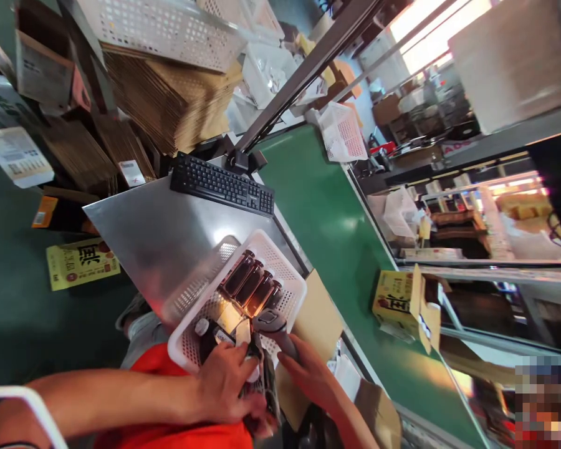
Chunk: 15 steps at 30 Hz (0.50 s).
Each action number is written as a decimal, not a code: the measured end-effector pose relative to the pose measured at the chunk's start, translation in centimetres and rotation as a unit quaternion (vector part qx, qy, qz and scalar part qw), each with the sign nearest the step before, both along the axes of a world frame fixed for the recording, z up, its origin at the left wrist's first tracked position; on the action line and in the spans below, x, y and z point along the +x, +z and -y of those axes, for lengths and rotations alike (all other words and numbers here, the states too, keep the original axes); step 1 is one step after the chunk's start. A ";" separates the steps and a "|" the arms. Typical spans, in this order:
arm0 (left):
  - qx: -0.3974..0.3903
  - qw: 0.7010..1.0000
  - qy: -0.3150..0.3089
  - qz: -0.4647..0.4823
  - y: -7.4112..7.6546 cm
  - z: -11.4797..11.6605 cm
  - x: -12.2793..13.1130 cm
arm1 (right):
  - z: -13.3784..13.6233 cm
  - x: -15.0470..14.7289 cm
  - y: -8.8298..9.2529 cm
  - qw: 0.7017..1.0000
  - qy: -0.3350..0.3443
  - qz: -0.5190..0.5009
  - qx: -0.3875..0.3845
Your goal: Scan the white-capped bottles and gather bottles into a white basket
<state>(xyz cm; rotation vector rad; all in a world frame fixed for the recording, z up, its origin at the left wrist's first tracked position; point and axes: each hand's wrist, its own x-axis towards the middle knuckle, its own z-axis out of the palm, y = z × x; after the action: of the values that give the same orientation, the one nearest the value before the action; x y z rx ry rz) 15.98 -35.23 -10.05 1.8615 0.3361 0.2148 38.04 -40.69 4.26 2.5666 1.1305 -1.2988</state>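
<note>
A white perforated plastic basket (295, 279) stands before me on a metal tabletop. Several dark amber bottles (252, 284) lie side by side in its far part. Nearer to me it holds smaller items, among them a dark white-capped bottle (202, 328) and a yellow packet (229, 315). My right hand (311, 371) is wrapped round the handle of a grey handheld barcode scanner (272, 322), its head over the basket. My left hand (227, 380) is at the basket's near side, fingers curled among the small items; what they grip is hidden.
A black keyboard (224, 185) lies across the metal tabletop (143, 212). Beyond runs a green conveyor belt (318, 187) carrying a yellow carton (395, 293). Stacked flat cardboard (154, 93) rises at the back left, and a metal post (299, 68) stands by the keyboard.
</note>
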 end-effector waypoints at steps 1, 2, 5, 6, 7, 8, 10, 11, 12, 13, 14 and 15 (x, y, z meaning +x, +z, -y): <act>-0.011 1.000 -0.011 -0.020 0.1 -0.7 0.5 | 0.1 -0.1 0.0 1.000 0.003 0.001 -0.002; -0.023 0.998 -0.017 -0.048 0.0 -1.6 1.1 | 0.1 -0.1 0.0 1.000 0.004 0.004 -0.003; -0.034 0.992 -0.019 -0.121 -0.4 -4.0 2.9 | 0.2 -0.5 0.2 1.000 -0.013 0.000 0.007; -0.030 0.991 -0.021 -0.125 -0.5 -4.5 3.4 | 0.2 -0.7 0.3 1.000 -0.022 -0.007 0.015; -0.028 0.991 -0.030 -0.127 -0.5 -4.8 3.8 | 0.1 -0.9 0.4 0.999 -0.031 -0.018 0.025; -0.030 0.990 -0.046 -0.134 -0.4 -5.1 4.0 | 0.1 -1.2 0.5 0.998 -0.038 -0.031 0.035; -0.036 0.983 -0.083 -0.159 0.0 -5.3 4.1 | 0.0 -1.5 0.6 0.996 -0.049 -0.053 0.047; -0.037 0.979 -0.101 -0.174 0.3 -5.4 4.0 | 0.0 -1.6 0.5 0.996 -0.051 -0.057 0.048; -0.037 0.975 -0.116 -0.186 0.6 -5.5 3.9 | 0.1 -1.7 0.4 0.996 -0.051 -0.058 0.046; -0.032 0.973 -0.124 -0.193 0.9 -5.5 3.7 | 0.2 -1.7 0.3 0.996 -0.049 -0.056 0.043; -0.022 0.973 -0.126 -0.194 1.1 -5.6 3.5 | 0.3 -1.7 0.1 0.997 -0.046 -0.051 0.040; -0.011 0.973 -0.127 -0.194 1.4 -5.5 3.4 | 0.3 -1.7 0.0 0.997 -0.042 -0.046 0.036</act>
<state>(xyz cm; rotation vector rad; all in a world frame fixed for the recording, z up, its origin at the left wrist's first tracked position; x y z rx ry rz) 19.38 -29.69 -8.69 1.8994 0.3587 -0.3322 36.39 -41.03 4.23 2.6578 1.1160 -1.4333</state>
